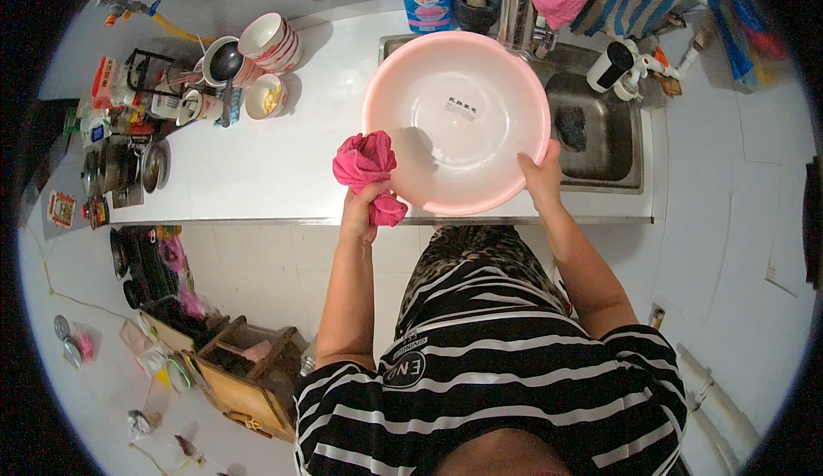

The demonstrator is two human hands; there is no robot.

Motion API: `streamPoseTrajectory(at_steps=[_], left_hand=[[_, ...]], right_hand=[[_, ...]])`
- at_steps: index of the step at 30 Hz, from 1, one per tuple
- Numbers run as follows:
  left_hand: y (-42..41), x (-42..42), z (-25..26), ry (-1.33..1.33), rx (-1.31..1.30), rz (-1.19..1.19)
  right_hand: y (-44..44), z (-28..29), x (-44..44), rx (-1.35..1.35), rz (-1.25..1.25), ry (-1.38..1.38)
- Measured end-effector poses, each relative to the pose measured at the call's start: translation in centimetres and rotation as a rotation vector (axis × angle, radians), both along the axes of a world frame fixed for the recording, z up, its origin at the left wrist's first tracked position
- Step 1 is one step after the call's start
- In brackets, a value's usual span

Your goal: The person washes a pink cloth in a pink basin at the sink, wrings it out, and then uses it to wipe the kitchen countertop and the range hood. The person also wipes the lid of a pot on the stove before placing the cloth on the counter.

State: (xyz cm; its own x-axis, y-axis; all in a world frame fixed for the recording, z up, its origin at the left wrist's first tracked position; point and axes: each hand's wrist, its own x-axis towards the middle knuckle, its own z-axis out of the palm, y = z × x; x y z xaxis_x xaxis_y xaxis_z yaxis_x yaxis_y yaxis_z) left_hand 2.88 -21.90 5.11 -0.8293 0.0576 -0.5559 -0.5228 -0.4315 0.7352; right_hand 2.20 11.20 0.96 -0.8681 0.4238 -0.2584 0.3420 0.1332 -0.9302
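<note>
A wide pink plastic basin [424, 100], printed with writing on its inner bottom, is held over the counter edge and the left part of the steel sink [595, 171]. My right hand [543, 171] grips its lower right rim, thumb on the inside. In my left hand [366, 203] is a bunched bright pink cloth [363, 161], close against the basin's lower left side. Whether the left fingers also touch the basin is hidden by the cloth.
The white counter [225, 180] carries stacked bowls [273, 42], a small bowl with yellow food [265, 97] and a black ladle [226, 68]. Behind the basin stand a blue bottle [425, 0] and a steel cup [516, 18]. A faucet-mounted filter [611, 66] juts over the sink.
</note>
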Motion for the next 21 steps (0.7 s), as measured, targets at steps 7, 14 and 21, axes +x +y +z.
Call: streamPoseTrajectory(at_steps=[7,14,21], left_hand=[[2.9,0.5,5.1,0.18,-0.305,0.226],[6.7,3.5,7.9,0.044,0.014,0.341],[11.6,6.0,9.0,-0.05,0.381,0.392]], right_hand=[[2.4,-3.7,-0.7,-0.266,-0.013,-0.139],[2.9,-4.7,-3.6,-0.215,0.254,-0.152],[-7.5,-4.7,-8.7,-0.244,0.454,-0.125]])
